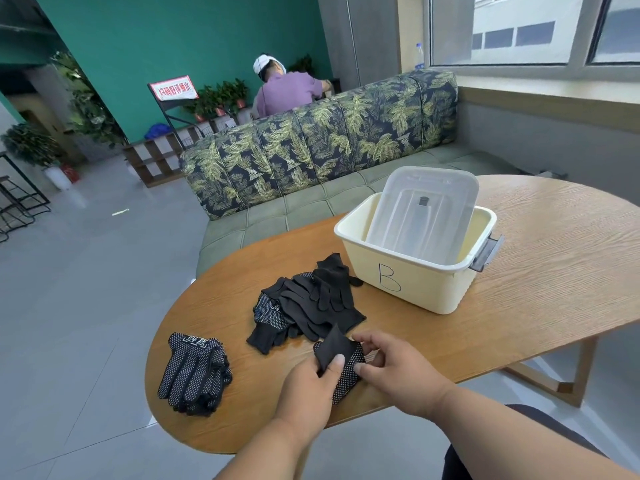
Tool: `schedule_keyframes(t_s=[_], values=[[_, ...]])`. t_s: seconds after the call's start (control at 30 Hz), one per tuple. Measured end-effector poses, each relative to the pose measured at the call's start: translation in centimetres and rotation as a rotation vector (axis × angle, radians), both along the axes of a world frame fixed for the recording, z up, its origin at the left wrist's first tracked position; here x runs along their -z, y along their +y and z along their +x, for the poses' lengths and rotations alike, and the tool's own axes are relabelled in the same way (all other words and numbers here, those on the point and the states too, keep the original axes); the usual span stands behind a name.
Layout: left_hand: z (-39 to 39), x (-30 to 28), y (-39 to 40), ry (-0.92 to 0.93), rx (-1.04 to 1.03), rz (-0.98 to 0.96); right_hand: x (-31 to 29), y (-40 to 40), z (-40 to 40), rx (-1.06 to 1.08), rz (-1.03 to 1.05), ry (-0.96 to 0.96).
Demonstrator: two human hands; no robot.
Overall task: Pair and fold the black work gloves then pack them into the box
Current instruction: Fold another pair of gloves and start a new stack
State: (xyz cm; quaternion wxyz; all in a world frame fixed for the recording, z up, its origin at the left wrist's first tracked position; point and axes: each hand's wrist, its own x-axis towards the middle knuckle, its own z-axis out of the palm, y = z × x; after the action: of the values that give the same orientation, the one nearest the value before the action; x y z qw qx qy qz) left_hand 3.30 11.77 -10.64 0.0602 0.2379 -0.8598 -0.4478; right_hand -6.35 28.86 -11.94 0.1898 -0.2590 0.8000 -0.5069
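Both hands, left hand (313,377) and right hand (398,367), pinch a folded glove pair (341,363) with curled fingers near the counter's (519,323) edge, keeping the fold closed; the box (412,285) waits far right.

Bright window (533,29) daylight, sharp, edges wide-angle warped

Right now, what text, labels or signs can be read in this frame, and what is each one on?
"B": handwritten in dark marker on the front wall of the cream box.
Red characters on the white sign by the green wall: mirrored and too blurred to read.
White mark on the cuff of the dotted gloves at the table's left: too small to read.
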Motion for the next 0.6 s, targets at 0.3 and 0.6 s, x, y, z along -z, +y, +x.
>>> schedule_keyframes(t_s=[0.3,0.6], values=[[-0.9,0.0,-0.5,0.064,-0.006,-0.108,0.4,-0.5,-0.2,0.018,0.049,0.071],[-1.0,0.9,-1.2,0.117,0.068,-0.206,0.6,-0.9,0.0,0.049,0.113,0.094]])
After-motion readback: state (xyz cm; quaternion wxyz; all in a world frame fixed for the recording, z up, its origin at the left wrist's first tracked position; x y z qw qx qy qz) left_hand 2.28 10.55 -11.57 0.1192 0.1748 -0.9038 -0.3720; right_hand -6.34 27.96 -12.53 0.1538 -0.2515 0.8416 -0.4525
